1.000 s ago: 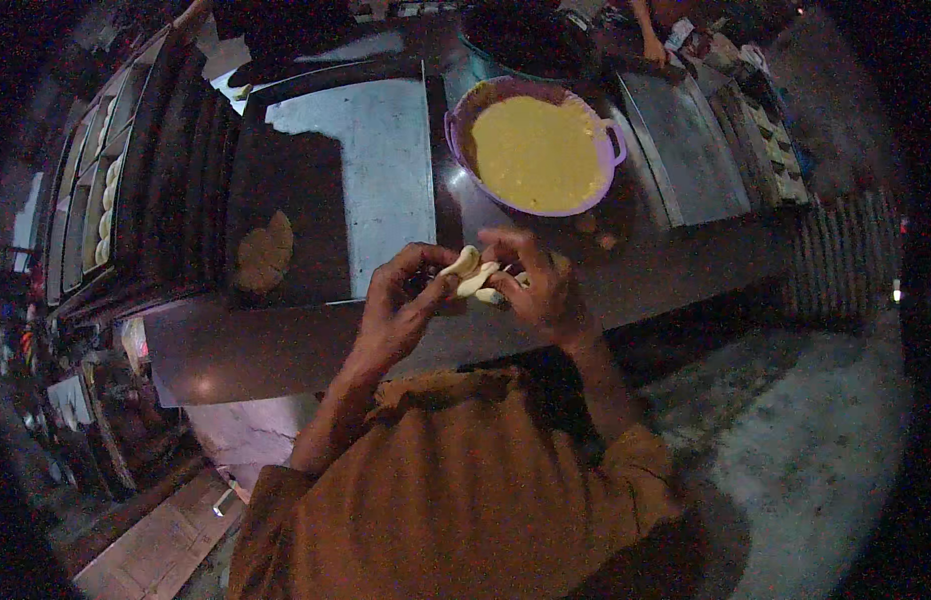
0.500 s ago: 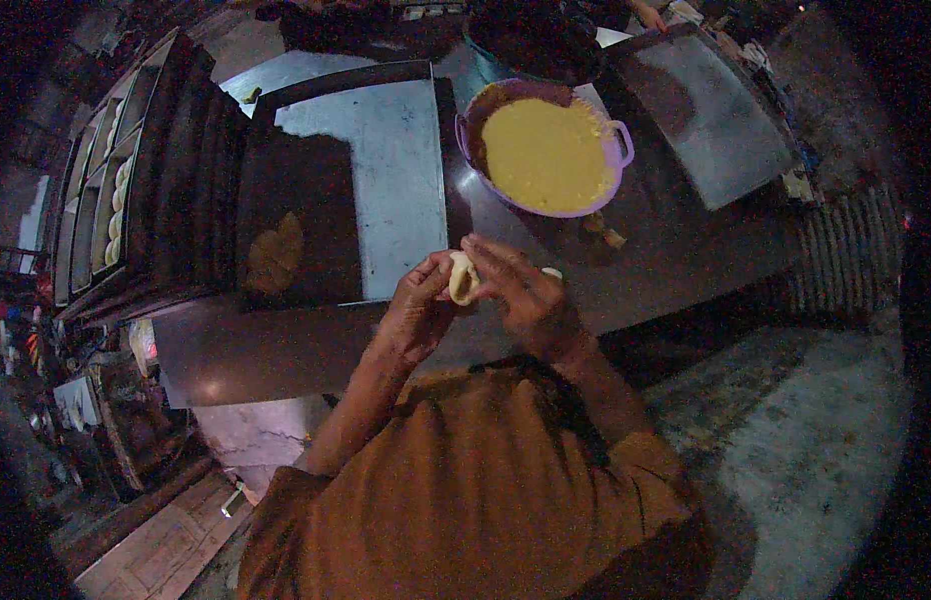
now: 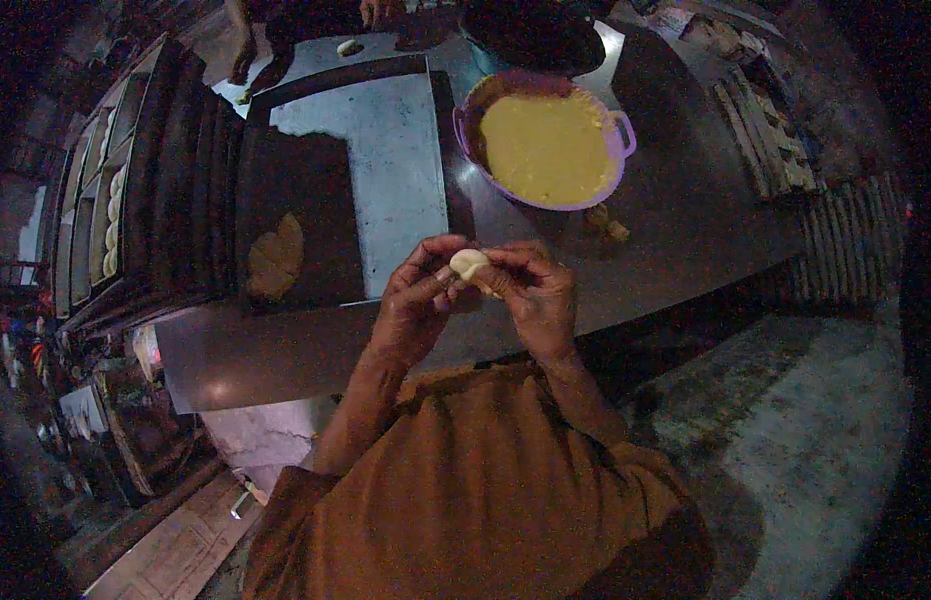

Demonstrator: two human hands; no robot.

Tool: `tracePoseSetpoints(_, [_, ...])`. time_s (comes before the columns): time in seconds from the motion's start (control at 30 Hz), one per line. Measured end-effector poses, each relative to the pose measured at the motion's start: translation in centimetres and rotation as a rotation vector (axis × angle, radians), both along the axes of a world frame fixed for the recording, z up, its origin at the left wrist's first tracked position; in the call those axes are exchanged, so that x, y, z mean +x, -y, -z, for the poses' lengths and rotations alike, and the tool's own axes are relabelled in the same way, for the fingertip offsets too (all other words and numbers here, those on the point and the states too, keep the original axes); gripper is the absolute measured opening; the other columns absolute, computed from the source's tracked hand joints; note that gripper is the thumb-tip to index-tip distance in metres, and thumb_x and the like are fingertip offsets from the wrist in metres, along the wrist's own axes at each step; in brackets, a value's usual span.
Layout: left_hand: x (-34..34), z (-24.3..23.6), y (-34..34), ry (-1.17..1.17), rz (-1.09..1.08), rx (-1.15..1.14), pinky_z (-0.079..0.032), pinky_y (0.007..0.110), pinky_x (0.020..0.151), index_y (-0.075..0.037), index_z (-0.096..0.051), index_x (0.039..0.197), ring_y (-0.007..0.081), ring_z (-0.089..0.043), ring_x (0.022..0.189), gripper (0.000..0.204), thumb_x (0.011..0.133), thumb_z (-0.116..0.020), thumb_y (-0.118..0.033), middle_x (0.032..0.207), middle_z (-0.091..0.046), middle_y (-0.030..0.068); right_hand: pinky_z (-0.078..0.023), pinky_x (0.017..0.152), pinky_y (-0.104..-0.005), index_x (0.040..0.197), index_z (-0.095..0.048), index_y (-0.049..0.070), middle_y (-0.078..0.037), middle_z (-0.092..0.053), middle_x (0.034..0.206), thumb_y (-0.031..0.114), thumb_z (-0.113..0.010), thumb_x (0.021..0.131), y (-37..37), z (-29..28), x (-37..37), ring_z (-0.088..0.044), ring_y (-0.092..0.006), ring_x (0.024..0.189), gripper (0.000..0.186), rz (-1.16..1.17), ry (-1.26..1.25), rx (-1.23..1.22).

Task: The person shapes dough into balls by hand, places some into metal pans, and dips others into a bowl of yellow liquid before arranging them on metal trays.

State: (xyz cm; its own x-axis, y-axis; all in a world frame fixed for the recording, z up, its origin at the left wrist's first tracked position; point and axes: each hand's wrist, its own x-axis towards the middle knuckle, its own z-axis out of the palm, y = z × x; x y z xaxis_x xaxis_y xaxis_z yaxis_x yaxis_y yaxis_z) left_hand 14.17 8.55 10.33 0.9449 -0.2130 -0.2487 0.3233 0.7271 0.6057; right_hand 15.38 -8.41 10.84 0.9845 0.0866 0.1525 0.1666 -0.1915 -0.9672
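Note:
A small pale piece of dough (image 3: pixel 470 263) is pinched between the fingertips of both my hands, just above the near part of the table. My left hand (image 3: pixel 418 290) grips its left side with thumb and bent fingers. On the other side, my right hand (image 3: pixel 539 297) presses the dough with its thumb, fingers curled behind. The dough looks rounded and smooth on top; its underside is hidden. Beyond my hands stands a purple two-handled basin (image 3: pixel 627 135) holding a yellow mass (image 3: pixel 546 145), perhaps a filling.
A large metal tray (image 3: pixel 401 170) lies left of the basin, with a brown patch (image 3: pixel 277 258) on its dark part. Stacked trays (image 3: pixel 176 170) with dough pieces rise at far left. Another person's hands (image 3: pixel 256 65) and a dough piece (image 3: pixel 348 47) are at the back.
The dough has gone from an open, folded shape to a rounder one, and my right hand has turned. The metal tray at the back right is gone; another person's hands appear at the back left.

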Motion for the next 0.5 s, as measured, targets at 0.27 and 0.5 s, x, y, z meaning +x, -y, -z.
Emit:
tracePoseSetpoints(0.27, [0.0, 0.9, 1.9, -0.138, -0.064, 0.173, -0.052, 0.031, 0.077, -0.001, -0.06, 0.115, 0.0158, -0.063, 0.089, 0.032, 0.089, -0.066, -0.019, 0.103, -0.065, 0.0066, -0.054, 0.078, -0.0327, 0.104, -0.07, 0.01, -0.004, -0.066, 0.098, 0.003, -0.07, 0.08, 0.1, -0.7, -1.1, -0.062, -0.0207, 0.093, 0.025, -0.1, 0.288, -0.146])
tracePoseSetpoints(0.5, [-0.2, 1.6, 2.0, -0.089, 0.004, 0.282, -0.051, 0.03, 0.082, 0.0, -0.063, 0.11, 0.0162, -0.063, 0.092, 0.028, 0.091, -0.064, -0.019, 0.102, -0.067, 0.0081, -0.05, 0.076, -0.034, 0.106, -0.07, 0.012, -0.006, -0.065, 0.095, 0.008, -0.073, 0.078, 1.4, -0.2, -0.1, -0.059, -0.024, 0.086, 0.028, -0.111, 0.701, -0.585])
